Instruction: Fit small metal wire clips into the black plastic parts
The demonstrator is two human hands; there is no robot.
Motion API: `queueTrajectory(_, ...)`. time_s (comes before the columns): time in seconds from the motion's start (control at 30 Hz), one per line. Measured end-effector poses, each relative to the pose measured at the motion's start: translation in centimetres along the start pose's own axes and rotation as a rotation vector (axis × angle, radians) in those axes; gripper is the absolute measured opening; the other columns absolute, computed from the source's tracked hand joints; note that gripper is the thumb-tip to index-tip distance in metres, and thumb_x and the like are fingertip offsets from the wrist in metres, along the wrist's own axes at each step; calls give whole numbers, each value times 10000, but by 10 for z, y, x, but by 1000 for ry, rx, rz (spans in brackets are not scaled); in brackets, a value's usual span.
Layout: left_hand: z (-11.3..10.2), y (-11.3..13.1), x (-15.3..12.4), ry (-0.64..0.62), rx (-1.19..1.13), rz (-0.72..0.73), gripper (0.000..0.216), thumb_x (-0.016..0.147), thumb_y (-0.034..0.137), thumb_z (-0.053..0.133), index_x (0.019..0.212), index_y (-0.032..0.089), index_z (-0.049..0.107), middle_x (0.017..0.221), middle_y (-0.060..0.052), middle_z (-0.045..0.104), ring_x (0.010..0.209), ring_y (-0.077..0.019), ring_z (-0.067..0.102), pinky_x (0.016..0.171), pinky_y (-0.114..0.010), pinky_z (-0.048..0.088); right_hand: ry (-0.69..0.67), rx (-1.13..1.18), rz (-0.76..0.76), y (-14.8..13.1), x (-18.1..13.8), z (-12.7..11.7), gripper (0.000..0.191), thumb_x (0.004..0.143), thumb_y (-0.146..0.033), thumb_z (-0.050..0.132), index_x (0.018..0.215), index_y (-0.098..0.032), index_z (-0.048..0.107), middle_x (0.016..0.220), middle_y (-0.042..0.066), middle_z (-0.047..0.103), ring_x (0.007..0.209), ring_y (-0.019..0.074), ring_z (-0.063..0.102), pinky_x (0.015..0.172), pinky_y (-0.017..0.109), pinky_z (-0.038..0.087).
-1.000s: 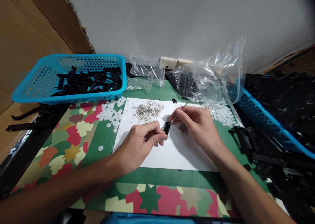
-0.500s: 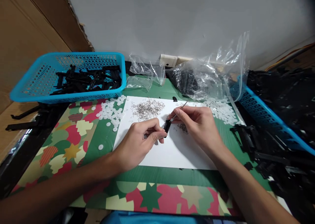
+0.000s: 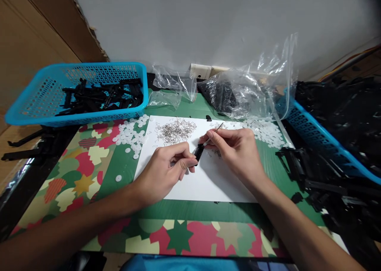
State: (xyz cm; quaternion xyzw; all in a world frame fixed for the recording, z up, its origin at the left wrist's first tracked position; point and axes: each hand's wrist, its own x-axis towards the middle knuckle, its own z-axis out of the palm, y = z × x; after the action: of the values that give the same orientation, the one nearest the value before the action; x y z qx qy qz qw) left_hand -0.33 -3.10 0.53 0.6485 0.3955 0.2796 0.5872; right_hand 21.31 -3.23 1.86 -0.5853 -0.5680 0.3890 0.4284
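Between thumb and fingers, my left hand (image 3: 169, 165) pinches a small black plastic part (image 3: 199, 153) above a white sheet of paper (image 3: 208, 185). My right hand (image 3: 235, 148) grips a thin metal tool like tweezers (image 3: 218, 127), its lower end at the upper part of the black piece. Whether a tiny item sits at that tip is too small to tell. Behind my left hand lies a pile of small bent metal springs (image 3: 175, 130). A smaller heap of springs (image 3: 214, 153) is partly hidden by my right hand.
A blue basket (image 3: 89, 118) with black parts stands at the back left; another blue basket (image 3: 333, 144) is at the right. White plastic discs (image 3: 129, 134) lie left of the paper, more discs (image 3: 263, 132) right. Clear plastic bags (image 3: 247, 94) rest behind. Loose black parts (image 3: 315, 179) cover the right edge.
The whole view has shifted slightly. Both hands keep their hold, and the black part is tilted a little differently between them.
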Motion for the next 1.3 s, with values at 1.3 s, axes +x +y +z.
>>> queueTrajectory(1.3, -2, 9, 3, -108, -410, -12, 304, 1093, 525, 529, 1164, 235, 585, 836, -22, 742, 578, -130, 633, 554, -252, 448, -90, -657, -627, -18, -41, -24, 127, 1073, -253, 606, 1094, -190, 715, 911, 52, 651, 860, 198, 571, 796, 355, 419)
